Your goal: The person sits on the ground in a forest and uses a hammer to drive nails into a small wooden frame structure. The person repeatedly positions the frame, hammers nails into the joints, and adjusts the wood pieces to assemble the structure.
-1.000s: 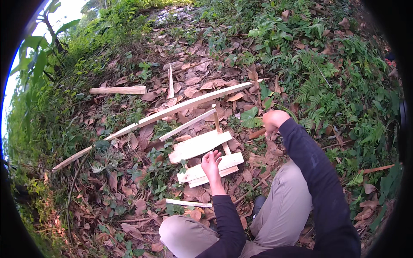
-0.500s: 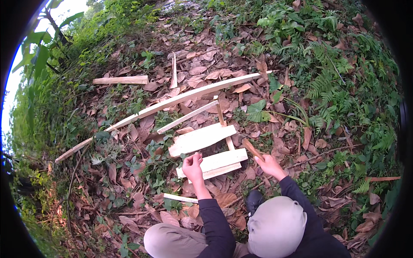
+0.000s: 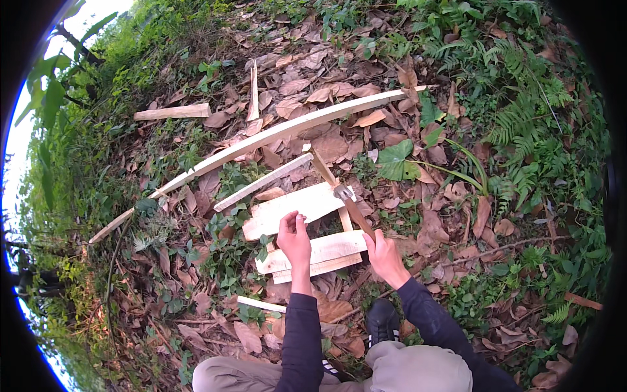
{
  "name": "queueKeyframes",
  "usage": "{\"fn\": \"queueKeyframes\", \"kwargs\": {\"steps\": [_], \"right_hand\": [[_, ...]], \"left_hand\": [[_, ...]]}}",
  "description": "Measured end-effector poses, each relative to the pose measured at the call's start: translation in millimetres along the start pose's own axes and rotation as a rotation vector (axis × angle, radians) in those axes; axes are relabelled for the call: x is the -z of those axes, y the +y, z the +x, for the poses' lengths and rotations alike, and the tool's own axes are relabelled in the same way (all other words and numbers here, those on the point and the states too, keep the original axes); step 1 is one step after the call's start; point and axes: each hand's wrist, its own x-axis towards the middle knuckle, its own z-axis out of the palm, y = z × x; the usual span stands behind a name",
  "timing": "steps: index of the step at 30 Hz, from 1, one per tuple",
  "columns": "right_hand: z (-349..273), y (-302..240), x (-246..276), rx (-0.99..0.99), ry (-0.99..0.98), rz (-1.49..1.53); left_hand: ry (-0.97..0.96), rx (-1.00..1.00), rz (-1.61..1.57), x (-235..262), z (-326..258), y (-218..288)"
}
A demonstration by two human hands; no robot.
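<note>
My right hand [image 3: 385,257] grips the wooden handle of a hammer [image 3: 356,214]. The hammer's metal head is over the right end of a pale wide board [image 3: 281,213]. Above that board my left hand [image 3: 294,240] is closed, thumb and fingertips together; anything between them is too small to make out. Nearer to me lies a second pale board [image 3: 326,251], with a narrower strip [image 3: 319,268] along its near edge. Both boards lie across a narrow wooden rail [image 3: 322,168], which shows beyond the far board and between the two.
A long pale pole [image 3: 274,134] stretches across the ground beyond the boards. Loose wood pieces lie around, among them a thin batten [image 3: 262,183], a short stick [image 3: 173,112] and a small strip [image 3: 261,304]. Dry leaves cover the ground; ferns [image 3: 516,127] grow at right.
The hammer has swung left and away from me, from beside the boards to over the far board's right end. My left hand has shifted slightly away from me, still closed.
</note>
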Motion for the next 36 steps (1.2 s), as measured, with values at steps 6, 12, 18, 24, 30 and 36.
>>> {"fn": "queueKeyframes", "kwargs": {"steps": [6, 12, 18, 24, 30, 36], "right_hand": [[10, 0, -3, -0.049, -0.046, -0.067], [9, -1, 3, -0.116, -0.011, 0.048], [10, 4, -3, -0.149, -0.016, -0.005], [6, 8, -5, -0.201, 0.010, 0.126], [5, 11, -2, -0.194, 0.018, 0.113], [6, 11, -1, -0.214, -0.010, 0.126]], "left_hand": [[-0.143, -0.516, 0.380, -27, 48, -15], [-0.198, -0.527, 0.454, -27, 38, -24], [-0.340, -0.546, 0.350, -55, 38, -8], [-0.457, -0.541, 0.344, -63, 45, -15], [-0.514, -0.605, 0.346, -67, 52, -13], [-0.505, -0.632, 0.405, -67, 49, -17]]}}
